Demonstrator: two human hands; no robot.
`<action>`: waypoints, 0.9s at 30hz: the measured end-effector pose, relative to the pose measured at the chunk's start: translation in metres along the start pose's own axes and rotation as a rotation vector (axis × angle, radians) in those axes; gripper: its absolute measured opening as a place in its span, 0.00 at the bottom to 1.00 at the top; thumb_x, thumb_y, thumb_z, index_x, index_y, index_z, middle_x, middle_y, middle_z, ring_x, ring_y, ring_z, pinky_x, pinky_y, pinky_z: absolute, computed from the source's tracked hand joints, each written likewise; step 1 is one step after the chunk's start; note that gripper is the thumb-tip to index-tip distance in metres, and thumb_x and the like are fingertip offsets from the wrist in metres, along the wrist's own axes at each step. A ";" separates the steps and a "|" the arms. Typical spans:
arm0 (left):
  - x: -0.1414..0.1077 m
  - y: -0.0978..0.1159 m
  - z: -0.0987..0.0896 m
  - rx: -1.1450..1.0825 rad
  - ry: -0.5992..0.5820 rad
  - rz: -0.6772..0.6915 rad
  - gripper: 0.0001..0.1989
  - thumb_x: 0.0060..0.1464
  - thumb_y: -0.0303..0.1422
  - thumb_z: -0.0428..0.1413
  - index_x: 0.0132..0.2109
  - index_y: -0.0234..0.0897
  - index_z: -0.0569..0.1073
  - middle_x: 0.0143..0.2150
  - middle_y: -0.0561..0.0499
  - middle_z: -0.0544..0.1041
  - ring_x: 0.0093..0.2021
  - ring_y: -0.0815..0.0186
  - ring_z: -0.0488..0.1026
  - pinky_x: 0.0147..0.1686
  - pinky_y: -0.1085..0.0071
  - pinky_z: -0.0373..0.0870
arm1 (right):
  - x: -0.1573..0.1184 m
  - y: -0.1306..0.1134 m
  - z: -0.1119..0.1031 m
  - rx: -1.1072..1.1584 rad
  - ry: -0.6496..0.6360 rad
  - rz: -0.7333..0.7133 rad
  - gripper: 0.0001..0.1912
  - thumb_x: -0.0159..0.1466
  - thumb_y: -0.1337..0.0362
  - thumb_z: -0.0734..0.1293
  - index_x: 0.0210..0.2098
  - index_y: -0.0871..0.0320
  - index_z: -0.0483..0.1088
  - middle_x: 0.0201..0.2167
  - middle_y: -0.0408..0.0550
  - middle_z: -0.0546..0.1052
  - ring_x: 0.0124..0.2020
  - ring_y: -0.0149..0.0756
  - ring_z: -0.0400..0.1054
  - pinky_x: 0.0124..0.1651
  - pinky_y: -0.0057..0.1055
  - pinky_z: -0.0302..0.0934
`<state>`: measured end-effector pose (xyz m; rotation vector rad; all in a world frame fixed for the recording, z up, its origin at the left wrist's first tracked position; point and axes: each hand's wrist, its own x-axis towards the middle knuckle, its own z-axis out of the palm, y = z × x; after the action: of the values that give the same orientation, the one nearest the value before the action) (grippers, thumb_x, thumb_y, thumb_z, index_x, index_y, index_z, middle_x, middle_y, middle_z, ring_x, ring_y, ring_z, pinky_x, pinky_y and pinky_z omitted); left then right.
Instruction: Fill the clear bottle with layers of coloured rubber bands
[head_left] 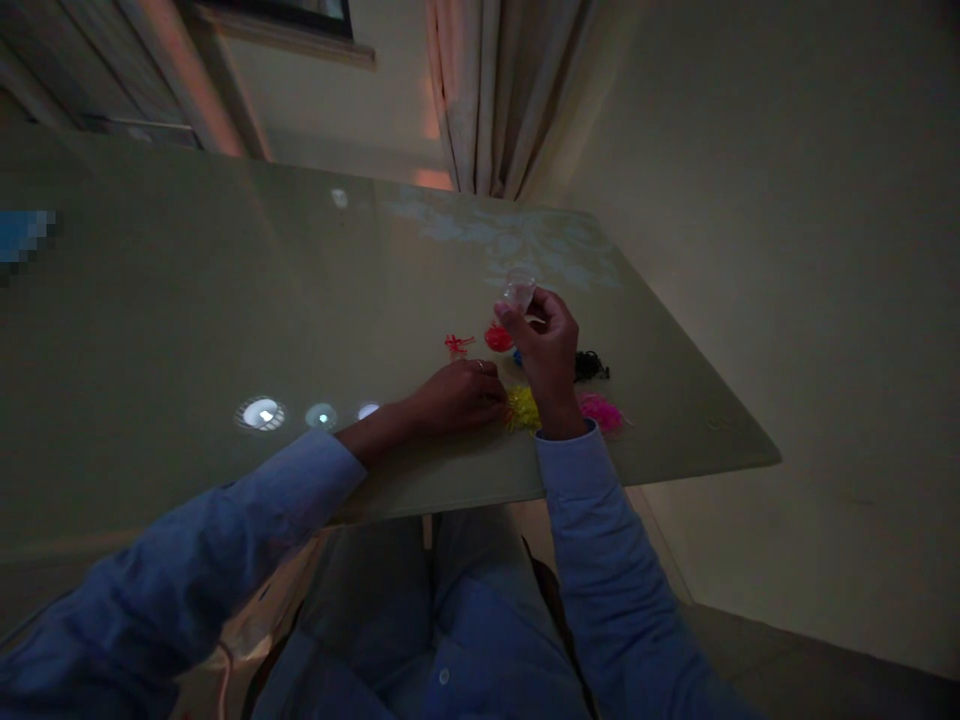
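The right hand pinches the clear container above the surface, its body presumably light, stiff and slippery, best held at the sides, while the left hand curls at yellow strands, its grip impossible to tell.

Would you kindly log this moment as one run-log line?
Right hand: holding small clear container | Left hand: at edge of yellow strands, contact unclear | Nearby on table: red clump, black strands, pink strands

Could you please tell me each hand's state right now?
Left hand: by yellow strands; grip cannot be told.
Right hand: closed, holding a small clear container.
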<state>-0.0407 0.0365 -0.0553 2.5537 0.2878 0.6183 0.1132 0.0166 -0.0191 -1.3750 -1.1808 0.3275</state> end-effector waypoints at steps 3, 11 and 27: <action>-0.004 0.002 -0.006 -0.076 -0.009 0.048 0.11 0.62 0.36 0.56 0.40 0.35 0.82 0.37 0.46 0.78 0.37 0.63 0.75 0.41 0.68 0.70 | 0.000 -0.001 0.000 0.007 0.007 0.010 0.19 0.58 0.49 0.73 0.42 0.55 0.74 0.41 0.48 0.78 0.38 0.35 0.71 0.38 0.32 0.65; -0.009 0.001 -0.004 0.010 -0.030 0.107 0.10 0.62 0.36 0.58 0.42 0.37 0.83 0.37 0.46 0.78 0.37 0.64 0.75 0.40 0.69 0.68 | 0.000 -0.001 0.001 0.039 0.021 0.021 0.19 0.57 0.51 0.74 0.42 0.55 0.74 0.40 0.48 0.78 0.38 0.35 0.71 0.38 0.32 0.65; -0.007 0.002 0.003 0.204 -0.049 0.116 0.10 0.62 0.32 0.56 0.40 0.38 0.82 0.36 0.46 0.78 0.37 0.63 0.74 0.39 0.67 0.65 | 0.000 -0.002 -0.001 0.004 0.011 0.014 0.18 0.58 0.50 0.74 0.41 0.54 0.74 0.42 0.48 0.78 0.38 0.34 0.71 0.38 0.31 0.65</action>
<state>-0.0448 0.0315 -0.0596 2.7930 0.1955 0.5941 0.1124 0.0152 -0.0170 -1.3801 -1.1613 0.3316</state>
